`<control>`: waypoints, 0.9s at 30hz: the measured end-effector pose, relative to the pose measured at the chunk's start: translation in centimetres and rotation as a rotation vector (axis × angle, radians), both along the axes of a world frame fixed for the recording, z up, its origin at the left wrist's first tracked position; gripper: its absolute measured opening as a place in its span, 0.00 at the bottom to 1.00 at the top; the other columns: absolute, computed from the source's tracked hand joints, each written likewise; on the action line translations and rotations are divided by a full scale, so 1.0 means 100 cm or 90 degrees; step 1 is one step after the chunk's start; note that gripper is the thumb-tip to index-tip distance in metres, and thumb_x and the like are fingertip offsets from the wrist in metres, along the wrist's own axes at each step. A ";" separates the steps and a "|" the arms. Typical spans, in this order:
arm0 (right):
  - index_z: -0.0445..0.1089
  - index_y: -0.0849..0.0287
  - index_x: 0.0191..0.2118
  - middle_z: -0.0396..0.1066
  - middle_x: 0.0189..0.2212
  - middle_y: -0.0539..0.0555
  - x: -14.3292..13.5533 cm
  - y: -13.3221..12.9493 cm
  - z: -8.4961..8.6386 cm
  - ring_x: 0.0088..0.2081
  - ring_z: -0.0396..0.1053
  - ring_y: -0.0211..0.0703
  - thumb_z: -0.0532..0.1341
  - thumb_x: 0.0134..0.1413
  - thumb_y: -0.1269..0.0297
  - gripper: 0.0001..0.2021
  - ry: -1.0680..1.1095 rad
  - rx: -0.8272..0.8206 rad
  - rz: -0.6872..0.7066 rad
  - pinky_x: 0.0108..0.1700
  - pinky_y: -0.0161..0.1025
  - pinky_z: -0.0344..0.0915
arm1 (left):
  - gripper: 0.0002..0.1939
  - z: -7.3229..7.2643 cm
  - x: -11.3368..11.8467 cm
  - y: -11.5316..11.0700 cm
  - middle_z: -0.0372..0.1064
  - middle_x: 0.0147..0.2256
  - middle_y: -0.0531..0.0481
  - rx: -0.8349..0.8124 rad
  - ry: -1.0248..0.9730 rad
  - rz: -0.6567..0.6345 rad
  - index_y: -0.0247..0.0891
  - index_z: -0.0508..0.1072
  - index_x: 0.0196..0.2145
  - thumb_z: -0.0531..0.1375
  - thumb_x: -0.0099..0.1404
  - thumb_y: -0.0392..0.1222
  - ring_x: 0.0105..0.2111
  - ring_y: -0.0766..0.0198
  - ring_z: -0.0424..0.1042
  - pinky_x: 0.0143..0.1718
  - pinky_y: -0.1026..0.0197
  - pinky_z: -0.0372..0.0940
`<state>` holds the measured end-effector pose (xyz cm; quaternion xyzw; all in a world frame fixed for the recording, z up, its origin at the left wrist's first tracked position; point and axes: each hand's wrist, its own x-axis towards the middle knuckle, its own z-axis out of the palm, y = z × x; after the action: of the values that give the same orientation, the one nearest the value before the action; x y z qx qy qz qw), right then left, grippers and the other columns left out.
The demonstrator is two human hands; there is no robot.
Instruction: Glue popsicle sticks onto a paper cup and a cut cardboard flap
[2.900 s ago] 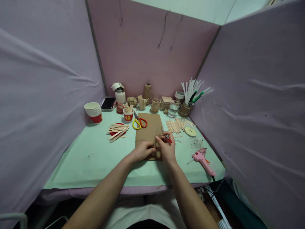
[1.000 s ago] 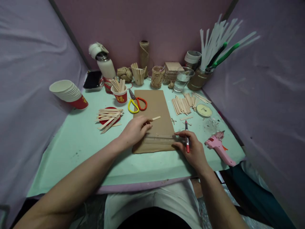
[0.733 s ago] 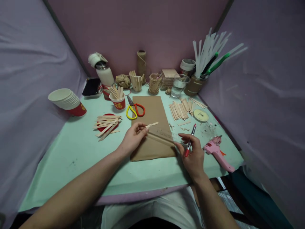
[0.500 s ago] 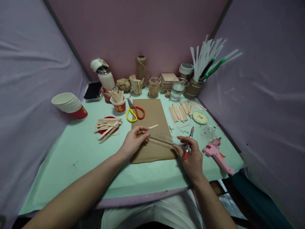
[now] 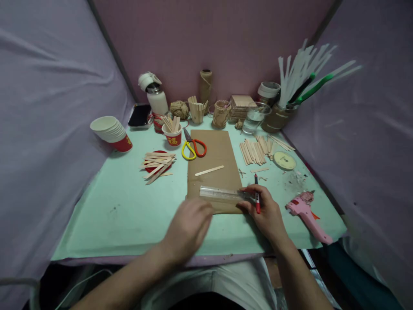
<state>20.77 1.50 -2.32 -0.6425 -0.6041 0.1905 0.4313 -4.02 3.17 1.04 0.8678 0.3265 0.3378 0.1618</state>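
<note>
My right hand (image 5: 263,211) pinches the right end of a clear ruler (image 5: 219,193) and also holds a red marker (image 5: 257,196) upright against its fingers. The ruler lies over the lower part of a brown cardboard sheet (image 5: 211,142). My left hand (image 5: 190,226) is blurred by motion near the sheet's lower left corner, its fingers curled and hard to make out. A single wooden stick (image 5: 209,170) rests on the cardboard above the ruler. Scissors (image 5: 193,148) with yellow and orange handles lie across the sheet's upper left edge.
Wooden sticks lie on a red lid (image 5: 158,162) at left and in rows (image 5: 253,151) at right. A pink glue gun (image 5: 308,213) is at the right edge. Stacked paper cups (image 5: 111,132) lean at left. A cup of water (image 5: 253,120) and a white bottle (image 5: 157,101) stand behind.
My left hand has left the ruler and moved down toward me. The stick on the cardboard is now fully uncovered. The ruler sits lower on the sheet. The view has shifted.
</note>
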 end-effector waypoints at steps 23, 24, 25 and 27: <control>0.67 0.53 0.46 0.72 0.39 0.53 -0.050 -0.029 0.017 0.38 0.70 0.45 0.66 0.54 0.63 0.14 -0.045 0.121 -0.095 0.41 0.44 0.69 | 0.23 -0.006 0.046 -0.001 0.74 0.40 0.45 -0.831 -0.650 0.121 0.37 0.66 0.46 0.67 0.57 0.50 0.39 0.61 0.76 0.47 0.56 0.69; 0.67 0.52 0.47 0.72 0.39 0.53 -0.051 -0.030 0.017 0.38 0.70 0.45 0.66 0.54 0.63 0.14 -0.056 0.126 -0.093 0.42 0.44 0.69 | 0.24 -0.005 0.046 0.000 0.74 0.40 0.45 -0.845 -0.668 0.135 0.37 0.67 0.46 0.68 0.56 0.49 0.38 0.62 0.76 0.47 0.56 0.69; 0.66 0.52 0.47 0.72 0.39 0.53 -0.051 -0.032 0.017 0.38 0.70 0.46 0.66 0.54 0.63 0.15 -0.065 0.133 -0.092 0.42 0.44 0.69 | 0.24 -0.004 0.046 0.001 0.75 0.40 0.45 -0.862 -0.681 0.144 0.37 0.68 0.45 0.69 0.55 0.49 0.38 0.62 0.76 0.46 0.57 0.70; 0.66 0.52 0.48 0.71 0.39 0.54 -0.052 -0.034 0.016 0.38 0.70 0.46 0.65 0.55 0.64 0.15 -0.079 0.143 -0.088 0.42 0.45 0.69 | 0.23 -0.003 0.046 0.002 0.75 0.40 0.44 -0.890 -0.697 0.152 0.36 0.69 0.44 0.69 0.54 0.48 0.37 0.62 0.76 0.45 0.57 0.71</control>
<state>15.53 -1.94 -0.75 -0.6407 -0.6016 0.0515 0.4743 0.59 3.34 0.78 0.2488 0.4230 0.4432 0.7502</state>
